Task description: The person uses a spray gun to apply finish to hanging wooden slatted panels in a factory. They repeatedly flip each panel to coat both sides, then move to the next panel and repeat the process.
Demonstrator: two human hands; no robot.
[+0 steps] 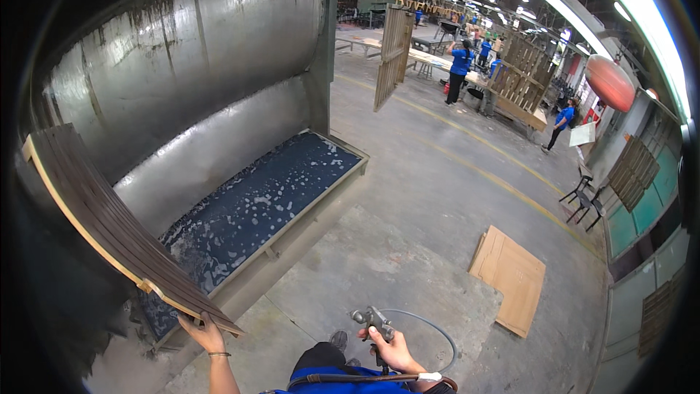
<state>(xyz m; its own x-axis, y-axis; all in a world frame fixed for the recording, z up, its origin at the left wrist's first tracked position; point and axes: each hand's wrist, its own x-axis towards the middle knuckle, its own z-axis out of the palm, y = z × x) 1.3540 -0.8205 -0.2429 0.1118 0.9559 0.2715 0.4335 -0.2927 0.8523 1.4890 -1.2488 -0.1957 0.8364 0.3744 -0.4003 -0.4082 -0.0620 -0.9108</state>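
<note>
My left hand (203, 334) grips the lower end of a dark brown slatted wooden panel (120, 211). The panel stands tilted at the left, its pale unpainted edge facing me, over the near end of a water trough (292, 211). In front of my body, my right hand (392, 350) is closed around the handle of a metal spray gun (373, 322), whose nozzle points left toward the panel. A grey hose (437, 332) loops from the gun round to the right. Part of the gun's handle is hidden behind my fingers.
Behind the trough of dark, foamy water rises a curved metal wall (189, 58). Flat cardboard (510, 277) lies on the concrete floor at right. Slatted panels (395, 55) hang farther off, with several people in blue shirts (461, 62) beyond. Black chairs (583, 197) stand by the right wall.
</note>
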